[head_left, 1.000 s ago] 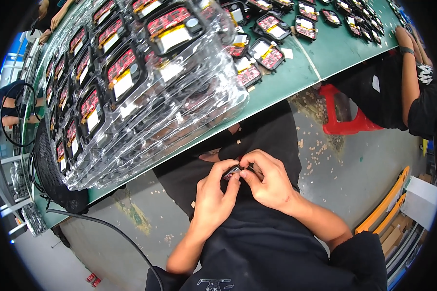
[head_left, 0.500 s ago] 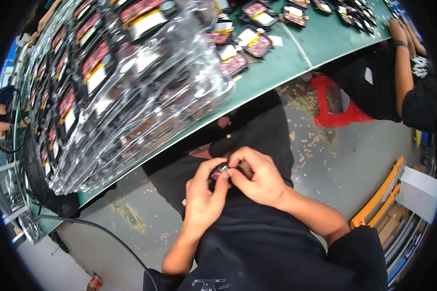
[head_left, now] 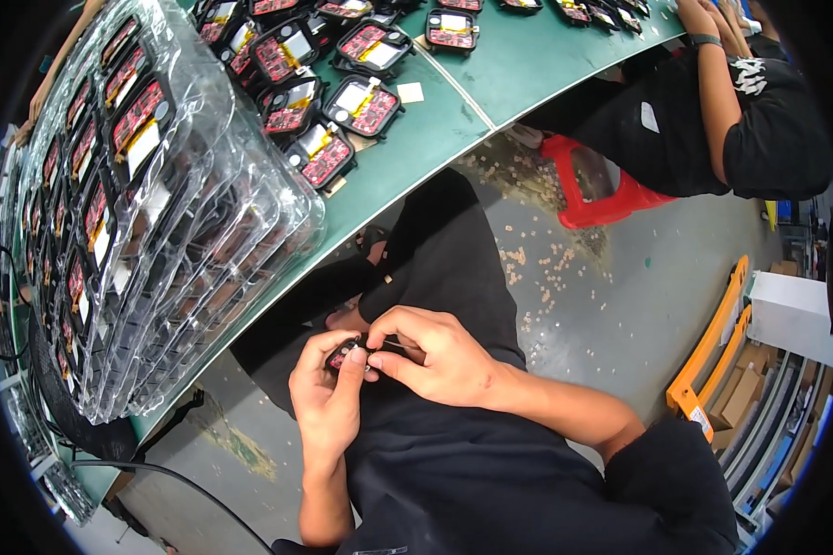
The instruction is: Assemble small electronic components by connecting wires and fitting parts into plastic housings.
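Over my lap, my left hand is closed around a small black-cased device with a red circuit board showing. My right hand is closed at the device's right edge, its thumb and forefinger pinched together there. Whatever sits between those right fingertips is too small and too covered to make out. Most of the casing is hidden by my left fingers and thumb.
Stacked clear plastic trays with similar devices lean over the green table. Loose open devices lie beyond, beside a small pale card. At right are a co-worker's arm, a red stool and an orange frame.
The whole view has shifted, so the trays, table and hands appear farther left. Both hands keep hold at the device, with the right fingers slightly changed in pose.
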### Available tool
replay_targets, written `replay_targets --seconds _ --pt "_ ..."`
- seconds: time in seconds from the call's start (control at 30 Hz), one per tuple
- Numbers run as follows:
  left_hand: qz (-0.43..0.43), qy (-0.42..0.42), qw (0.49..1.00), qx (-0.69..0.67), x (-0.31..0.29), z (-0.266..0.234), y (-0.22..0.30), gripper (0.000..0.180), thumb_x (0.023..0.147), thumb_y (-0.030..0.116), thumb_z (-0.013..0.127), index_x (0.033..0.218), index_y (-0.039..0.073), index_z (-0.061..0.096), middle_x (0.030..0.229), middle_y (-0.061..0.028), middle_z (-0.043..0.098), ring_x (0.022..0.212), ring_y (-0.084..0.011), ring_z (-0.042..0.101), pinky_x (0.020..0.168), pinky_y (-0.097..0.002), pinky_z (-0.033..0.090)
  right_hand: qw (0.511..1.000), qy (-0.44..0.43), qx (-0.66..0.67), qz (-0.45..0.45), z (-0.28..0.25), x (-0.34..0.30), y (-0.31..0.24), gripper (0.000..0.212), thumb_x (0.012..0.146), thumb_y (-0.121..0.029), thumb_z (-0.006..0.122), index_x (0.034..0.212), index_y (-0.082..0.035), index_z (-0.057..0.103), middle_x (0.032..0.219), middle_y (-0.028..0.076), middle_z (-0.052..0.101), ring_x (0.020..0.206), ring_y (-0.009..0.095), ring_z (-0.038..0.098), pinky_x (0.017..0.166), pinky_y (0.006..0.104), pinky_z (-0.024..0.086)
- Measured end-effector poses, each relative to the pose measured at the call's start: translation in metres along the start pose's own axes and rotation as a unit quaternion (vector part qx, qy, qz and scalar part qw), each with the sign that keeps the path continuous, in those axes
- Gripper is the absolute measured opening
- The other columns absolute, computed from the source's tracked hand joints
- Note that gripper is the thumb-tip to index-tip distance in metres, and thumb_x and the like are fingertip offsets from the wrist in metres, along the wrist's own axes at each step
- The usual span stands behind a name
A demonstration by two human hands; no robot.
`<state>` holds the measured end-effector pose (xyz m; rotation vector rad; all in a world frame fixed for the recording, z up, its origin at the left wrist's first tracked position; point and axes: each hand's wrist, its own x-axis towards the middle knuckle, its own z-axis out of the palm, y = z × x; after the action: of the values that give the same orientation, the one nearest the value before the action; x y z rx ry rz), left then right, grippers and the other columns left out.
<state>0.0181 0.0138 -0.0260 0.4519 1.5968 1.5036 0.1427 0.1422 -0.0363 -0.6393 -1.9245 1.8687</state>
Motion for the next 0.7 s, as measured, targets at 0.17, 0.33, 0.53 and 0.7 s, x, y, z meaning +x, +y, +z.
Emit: replay_targets --seconds 0.17,0.33,0.53,0.7 --pt "0.001 0.006 1.000 0.029 -0.002 0.006 0.006 0.017 0.101 0.000 0.065 0.118 -0.006 0.063 0.094 -0.0077 0.070 0.081 -0.0107 0.066 0.075 -0.0243 0.055 0.999 -0.015 -0.001 0.030 -0.008 -0.001 -0.006 0.019 0.091 -0.002 0.075 0.106 -0.001 0.064 0.090 0.006 0.063 0.064 0.013 0.055 0.057 0.0318 0.044" --pt "0.064 -0.016 0.993 0.101 -0.010 0.005 0.028 0.034 0.094 0.002 0.073 0.125 -0.006 0.062 0.106 -0.0138 0.074 0.095 -0.0198 0.072 0.090 -0.0322 0.056 1.000 0.001 -0.012 0.003 -0.015 -0.010 -0.037 0.017 0.088 -0.004 0.075 0.102 -0.001 0.064 0.104 0.012 0.070 0.075 0.016 0.070 0.064 0.0291 0.056" --pt "0.380 -0.074 0.916 0.102 -0.028 -0.007 0.079 0.039 0.093 0.014 0.076 0.123 -0.003 0.058 0.108 -0.0187 0.070 0.096 -0.0286 0.072 0.084 -0.0404 0.059 0.967 0.124 -0.082 -0.206 -0.060 -0.011 -0.073 0.026 0.079 0.002 0.081 0.098 -0.003 0.063 0.095 0.014 0.069 0.062 0.004 0.052 0.051 0.0200 0.041" --pt "0.502 -0.149 0.850 -0.059 -0.041 0.035 0.137 0.038 0.101 0.010 0.065 0.138 0.010 0.056 0.089 -0.0108 0.072 0.061 -0.0174 0.064 0.058 -0.0311 0.051 0.930 0.296 -0.040 -0.214 -0.089 0.054 -0.099 0.015 0.086 0.004 0.075 0.096 -0.001 0.064 0.093 0.003 0.067 0.059 -0.003 0.041 0.051 0.0171 0.031"
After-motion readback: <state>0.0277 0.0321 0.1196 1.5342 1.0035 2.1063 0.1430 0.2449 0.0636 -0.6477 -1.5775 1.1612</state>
